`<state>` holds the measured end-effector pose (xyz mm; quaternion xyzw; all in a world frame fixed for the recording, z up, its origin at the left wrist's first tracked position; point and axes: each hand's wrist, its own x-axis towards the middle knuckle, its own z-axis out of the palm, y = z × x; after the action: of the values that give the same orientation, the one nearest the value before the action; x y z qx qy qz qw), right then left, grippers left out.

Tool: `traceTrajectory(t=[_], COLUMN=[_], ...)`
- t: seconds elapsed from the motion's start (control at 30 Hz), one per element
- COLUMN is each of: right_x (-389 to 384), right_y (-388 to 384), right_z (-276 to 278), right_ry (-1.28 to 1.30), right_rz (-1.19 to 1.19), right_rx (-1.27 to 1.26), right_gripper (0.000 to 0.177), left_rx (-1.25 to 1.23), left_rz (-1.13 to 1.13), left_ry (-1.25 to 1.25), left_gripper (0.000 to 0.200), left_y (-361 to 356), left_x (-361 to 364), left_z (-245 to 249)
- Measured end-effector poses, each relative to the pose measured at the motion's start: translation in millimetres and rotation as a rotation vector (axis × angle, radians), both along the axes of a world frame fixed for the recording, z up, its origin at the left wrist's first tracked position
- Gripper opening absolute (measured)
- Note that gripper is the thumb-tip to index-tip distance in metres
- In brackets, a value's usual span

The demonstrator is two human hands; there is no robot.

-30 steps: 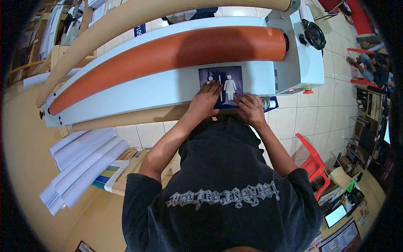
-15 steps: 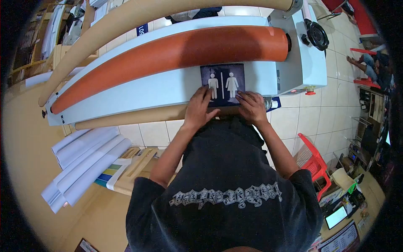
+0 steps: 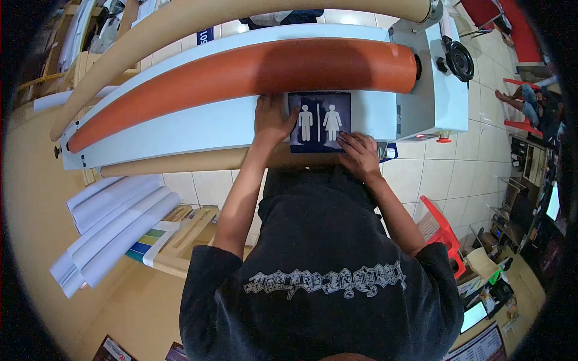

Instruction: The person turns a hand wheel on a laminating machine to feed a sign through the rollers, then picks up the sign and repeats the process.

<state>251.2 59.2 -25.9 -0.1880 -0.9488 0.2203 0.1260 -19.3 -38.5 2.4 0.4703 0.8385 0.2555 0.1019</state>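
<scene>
Left hand [image 3: 272, 122]: fingers extended, thumb spread. Right hand [image 3: 361, 155]: fingers bent, pinch unclear. Sign [image 3: 320, 120] lies flat between fingertips, wholly before orange roller [image 3: 241, 67].

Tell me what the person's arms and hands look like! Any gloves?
No gloves: the left hand and right hand are bare. I see no watch or bracelet. The arms come out of short, loose black sleeves, part of a black T-shirt with fancy, pale lettering across it.

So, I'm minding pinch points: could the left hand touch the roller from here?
Likely yes: the left hand lies beside the sign, fingertips near the roller, with nothing visible between them.
</scene>
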Motion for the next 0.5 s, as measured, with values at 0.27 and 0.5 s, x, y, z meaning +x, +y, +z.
traceTrajectory(t=[0.27,0.5], right_x=[1,7], right_y=[-1,2], right_z=[-5,-15], right_ry=[0.035,0.104], right_rz=[-0.004,0.039], right_rx=[0.033,0.09], right_gripper=[0.05,0.05], left_rx=[-0.059,0.178], left_rz=[-0.021,0.375], left_ry=[0.1,-0.891], left_gripper=[0.051,0.036], left_y=[6,-5], left_x=[8,16], left_z=[2,0])
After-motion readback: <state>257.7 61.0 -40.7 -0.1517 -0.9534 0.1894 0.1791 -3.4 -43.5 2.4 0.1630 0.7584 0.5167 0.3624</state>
